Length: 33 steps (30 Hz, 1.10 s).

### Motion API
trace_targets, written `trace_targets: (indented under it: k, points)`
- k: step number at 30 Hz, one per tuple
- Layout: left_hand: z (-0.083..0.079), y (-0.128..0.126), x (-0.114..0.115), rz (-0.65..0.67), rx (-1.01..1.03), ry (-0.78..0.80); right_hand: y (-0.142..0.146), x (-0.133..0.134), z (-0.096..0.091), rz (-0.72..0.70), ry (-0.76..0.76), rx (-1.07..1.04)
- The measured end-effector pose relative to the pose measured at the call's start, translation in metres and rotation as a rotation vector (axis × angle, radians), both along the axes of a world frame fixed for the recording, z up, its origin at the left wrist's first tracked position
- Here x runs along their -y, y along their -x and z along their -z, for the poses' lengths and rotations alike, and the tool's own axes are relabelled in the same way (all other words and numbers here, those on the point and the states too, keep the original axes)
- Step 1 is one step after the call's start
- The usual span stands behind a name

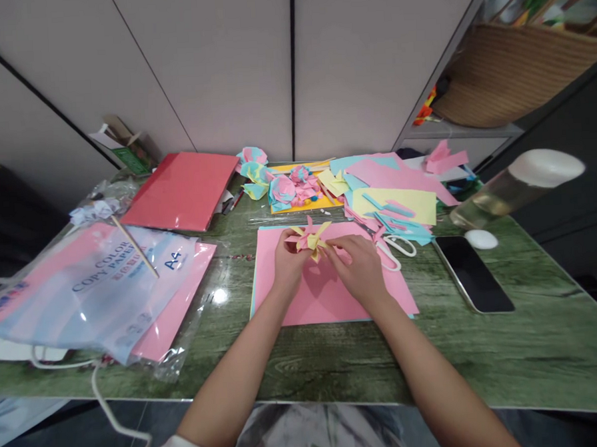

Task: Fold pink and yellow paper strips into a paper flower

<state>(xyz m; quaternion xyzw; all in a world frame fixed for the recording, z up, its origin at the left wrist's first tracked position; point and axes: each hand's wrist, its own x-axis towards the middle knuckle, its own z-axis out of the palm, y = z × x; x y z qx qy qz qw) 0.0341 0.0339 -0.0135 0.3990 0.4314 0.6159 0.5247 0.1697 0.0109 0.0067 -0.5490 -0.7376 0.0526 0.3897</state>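
Note:
A pink and yellow paper flower (311, 241) with pointed petals is between my two hands, above a stack of pink paper (327, 295). My left hand (289, 254) grips its left side, fingers curled. On the other side my right hand (355, 259) pinches a yellow petal between thumb and fingers. White-handled scissors (394, 248) lie just right of my right hand, their blades partly covered by paper scraps (398, 215). Behind the hands, several finished-looking paper flowers (283, 189) in pink, blue and yellow rest on and beside a yellow sheet.
At left lie a plastic A4 color paper pack (106, 280) with a stick (135, 247) across it and a red folder (184, 189). To the right are a phone (474, 274), a white oval object (481, 239) and a bottle (517, 185). A cabinet wall (230, 67) stands behind the table.

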Motion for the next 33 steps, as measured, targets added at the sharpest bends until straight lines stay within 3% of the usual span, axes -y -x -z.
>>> trace_targets:
  k: [14,20,33]
  points:
    - [-0.008,0.004,-0.001,0.050,-0.119,-0.128,-0.005,-0.009,-0.002,0.026,0.315,-0.253]
    - [-0.009,0.004,0.001,0.064,-0.212,-0.195,-0.004,-0.008,-0.004,0.046,0.339,-0.211]
    - [-0.015,0.001,0.008,0.066,-0.363,-0.154,-0.006,-0.007,-0.002,0.091,0.342,-0.093]
